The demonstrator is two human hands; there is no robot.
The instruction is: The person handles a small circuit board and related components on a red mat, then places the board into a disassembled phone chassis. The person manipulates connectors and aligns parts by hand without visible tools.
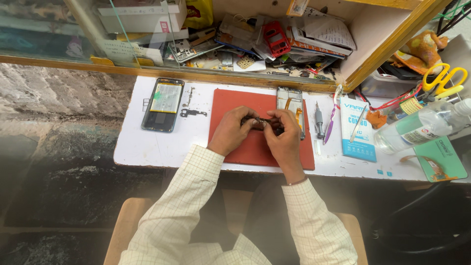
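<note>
- Dead centre of the frame, both sets of fingertips pinch one small dark part (260, 120); it's too tiny to say what it is, maybe a little phone component.
- Left hand (231, 130) comes in from the left, fingers curled tight with the tips closed on the part's left end.
- Right hand (284, 135) mirrors it from the right, fingers bent in and pinched on the other end, so the two hands meet in the middle.
- Both hands hover over a red work mat (255, 147) that sits on a white bench top (147, 147).
- Just behind the right hand, at the mat's upper right edge, lies an opened phone frame (290, 100) with an orange flex cable showing.
- Right of that, off the mat: a small screwdriver (319, 122) and a purple toothbrush (331, 122), side by side.
- Further right, a blue packet (358, 142) with metal tweezers (358, 122) lying on it, then a clear plastic bottle (422, 127) on its side, and yellow-handled scissors (444, 76) in the upper right.
- Left of the mat there's a phone with its back off (163, 104), battery visible, plus a small black bracket (194, 113) beside it.
- Top of the frame: a wooden-framed glass cabinet (196, 73) stuffed with old phone parts, including a red phone shell (276, 38).
- Bottom of the frame: cream checked shirt sleeves (186, 211).
</note>
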